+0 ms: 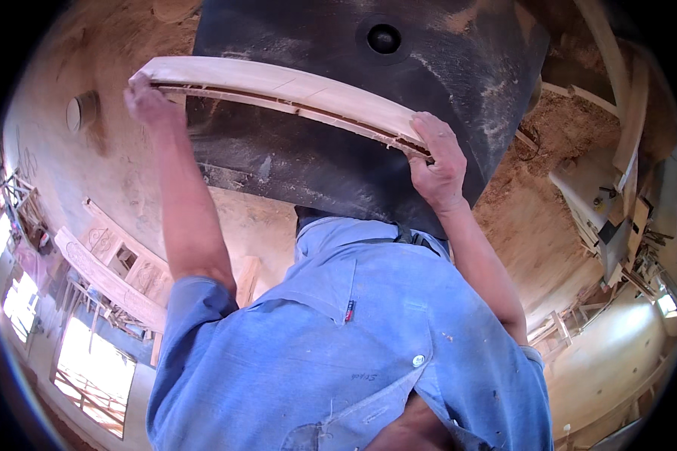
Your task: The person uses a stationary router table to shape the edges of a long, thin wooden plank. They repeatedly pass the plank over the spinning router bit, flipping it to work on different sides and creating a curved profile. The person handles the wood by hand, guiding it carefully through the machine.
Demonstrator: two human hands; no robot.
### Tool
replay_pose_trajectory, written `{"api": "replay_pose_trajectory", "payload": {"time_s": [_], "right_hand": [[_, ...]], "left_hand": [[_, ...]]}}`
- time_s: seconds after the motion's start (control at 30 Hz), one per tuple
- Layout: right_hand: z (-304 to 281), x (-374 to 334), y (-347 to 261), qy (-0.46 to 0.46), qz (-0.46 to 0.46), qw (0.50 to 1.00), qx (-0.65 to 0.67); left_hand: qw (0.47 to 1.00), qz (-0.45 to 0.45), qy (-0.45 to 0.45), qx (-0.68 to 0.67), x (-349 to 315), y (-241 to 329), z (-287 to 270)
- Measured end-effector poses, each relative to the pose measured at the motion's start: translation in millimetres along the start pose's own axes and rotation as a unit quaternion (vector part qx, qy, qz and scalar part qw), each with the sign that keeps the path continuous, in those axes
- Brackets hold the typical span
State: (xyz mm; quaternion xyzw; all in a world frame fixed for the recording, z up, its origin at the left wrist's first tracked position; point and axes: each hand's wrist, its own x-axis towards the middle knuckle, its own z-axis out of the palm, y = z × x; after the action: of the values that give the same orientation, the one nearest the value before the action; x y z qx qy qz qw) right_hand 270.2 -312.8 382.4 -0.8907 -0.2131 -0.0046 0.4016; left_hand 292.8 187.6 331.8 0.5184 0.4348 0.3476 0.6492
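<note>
A long pale wooden board (pixel 293 84), which looks bowed in this view, spans between my two hands above a dark, dust-streaked worktop (pixel 331 169). Along its near edge runs a dark gap or groove with rough, splintered wood. My left hand (pixel 154 105) grips the board's left end, beyond the worktop's left side. Around the right end, my right hand (pixel 438 161) is closed with the thumb on the near side. Whether the board touches the worktop, I cannot tell. Past it, a round black spindle or knob (pixel 384 38) stands in the worktop.
Sawdust (pixel 519 188) covers the floor to the right, with long wooden strips (pixel 630 113) and stacked offcuts beyond. Carved wooden panels (pixel 116 274) lean at the left, near a bright window opening (pixel 94 376). A short round object (pixel 81 113) sits on the floor at the left.
</note>
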Motion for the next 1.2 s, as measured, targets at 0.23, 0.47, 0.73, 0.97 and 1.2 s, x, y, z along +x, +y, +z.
{"api": "replay_pose_trajectory", "payload": {"time_s": [0.23,0.47,0.73,0.97,1.2], "right_hand": [[2.7,-6.9,-4.6,0.009,0.000,0.999,-0.049],[4.1,-12.3,-12.5,-0.012,-0.031,0.994,-0.104],[13.3,-60.7,-82.3,-0.012,-0.097,0.984,-0.148],[-11.5,-108.3,-141.6,-0.131,-0.008,0.989,-0.074],[-45.5,-205.4,-147.2,-0.103,0.118,0.988,-0.014]], "left_hand": [[0.987,-0.052,-0.089,0.124,-158.3,2.9,25.2],[0.937,-0.243,-0.252,-0.025,-234.6,-13.5,13.5],[0.850,-0.366,-0.248,-0.287,-239.5,-7.8,-17.4],[0.822,-0.370,-0.300,-0.312,-264.1,-6.9,-51.4],[0.752,-0.366,-0.439,-0.328,-363.8,-0.1,-76.1]]}}
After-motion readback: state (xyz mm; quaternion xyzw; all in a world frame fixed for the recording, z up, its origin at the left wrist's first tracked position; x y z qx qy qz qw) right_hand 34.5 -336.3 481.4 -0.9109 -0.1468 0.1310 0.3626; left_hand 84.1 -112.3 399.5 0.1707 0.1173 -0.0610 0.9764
